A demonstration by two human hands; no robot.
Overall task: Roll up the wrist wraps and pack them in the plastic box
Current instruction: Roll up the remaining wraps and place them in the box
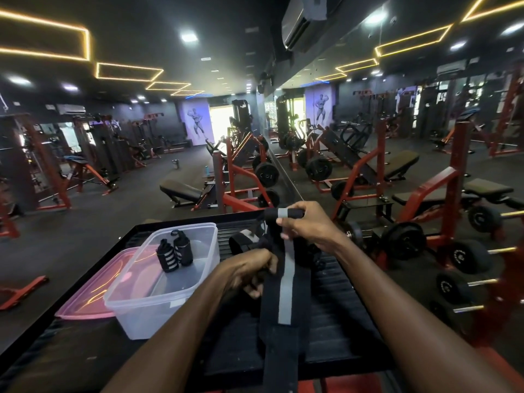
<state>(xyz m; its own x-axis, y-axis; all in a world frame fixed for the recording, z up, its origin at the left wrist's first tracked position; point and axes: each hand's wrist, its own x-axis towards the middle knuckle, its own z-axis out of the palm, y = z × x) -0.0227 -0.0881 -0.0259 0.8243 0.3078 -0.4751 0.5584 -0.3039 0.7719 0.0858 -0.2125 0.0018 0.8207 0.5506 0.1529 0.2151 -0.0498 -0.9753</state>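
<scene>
- Two rolled wraps (174, 254) already stand upright in the clear plastic box (141, 313), side by side and touching, at its far end. That part looks done.
- Table (340, 293): dark ribbed top carrying everything; box sits to the left of the left hand's fingers, near but not touching them.
- Pink lid (85, 296) lies flat under/beside the box on its far-left side, off the box. Closing not yet done, if it's wanted at all.
- Long wrap (285, 282), black w/ grey stripe, is the one in hand. Stretched taut from the right hand down toward the viewer, tail end draped over the near table edge. Most of its length is still flat, so rolling has barely begun, I'd say.
- Right hand (307, 225): fingers curled round the wrap's far end, where a small tight roll (283, 213) has formed; held just above the table.
- Left hand (249, 270): fingers pinch the strap's left edge lower down, keeping tension.
- More dark wrap material (243, 241) is bunched between the two hands and the box, prob. at least one more wrap to roll; can't tell how many.
- Est.: two packed, one just begun, some left to do.
</scene>
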